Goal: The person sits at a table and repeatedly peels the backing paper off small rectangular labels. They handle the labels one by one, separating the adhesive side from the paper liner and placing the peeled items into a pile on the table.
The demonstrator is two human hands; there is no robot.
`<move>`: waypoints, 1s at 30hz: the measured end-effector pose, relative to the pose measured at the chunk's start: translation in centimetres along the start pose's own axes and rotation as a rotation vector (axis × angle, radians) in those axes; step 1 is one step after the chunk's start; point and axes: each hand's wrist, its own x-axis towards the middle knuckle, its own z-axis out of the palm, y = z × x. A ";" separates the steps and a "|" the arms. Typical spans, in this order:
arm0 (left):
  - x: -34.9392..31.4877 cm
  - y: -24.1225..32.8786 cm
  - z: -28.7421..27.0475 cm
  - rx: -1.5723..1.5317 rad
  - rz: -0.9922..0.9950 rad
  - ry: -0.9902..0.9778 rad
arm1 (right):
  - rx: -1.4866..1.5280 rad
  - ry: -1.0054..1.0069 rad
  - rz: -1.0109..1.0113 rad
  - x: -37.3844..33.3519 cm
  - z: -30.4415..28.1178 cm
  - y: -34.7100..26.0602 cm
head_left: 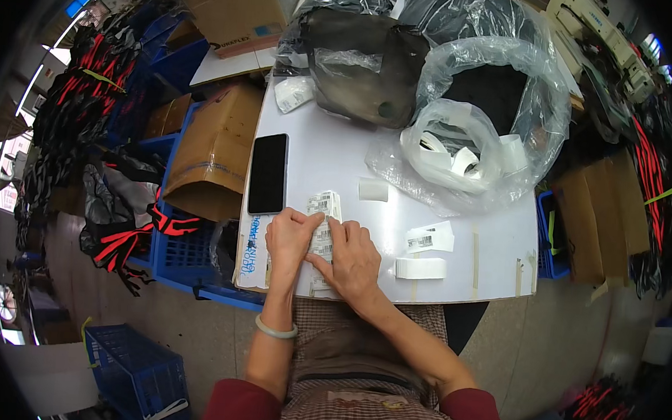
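Label strip (324, 201), printed paper, seven o'clock on worktop (501, 239). Left hand (288, 236) bunched on it, grip unclear; right hand (354, 261) open, touching it. From strip: slab phone (268, 173), ten o'clock; crinkled plastic bag (476, 120), two.

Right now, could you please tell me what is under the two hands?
Printed white labels show between the left hand and right hand; whatever the hands cover cannot be seen.

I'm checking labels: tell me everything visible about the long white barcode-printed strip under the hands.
The long white barcode-printed strip looks like paper or fabric, with repeated dark print. It lies lengthwise on the white tabletop, its far end apparently layered. The bare left hand and bare right hand touch and partly cover it.
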 end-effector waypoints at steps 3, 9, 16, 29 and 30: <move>-0.1 -0.4 -0.4 -0.165 -0.047 -0.046 | -0.008 0.068 0.065 0.1 1.0 0.3; -2.3 -3.2 -0.7 -0.214 0.123 -0.045 | 0.298 0.083 0.303 -0.2 2.2 1.4; -2.6 -3.0 -0.1 -0.132 0.256 -0.024 | 0.045 0.142 0.287 1.1 1.8 0.1; -3.2 -3.1 -0.2 -0.097 0.275 -0.079 | 0.393 0.113 0.430 2.1 1.4 0.9; -3.2 -3.1 -0.3 -0.108 0.279 -0.076 | 0.414 0.130 0.433 2.1 1.5 0.9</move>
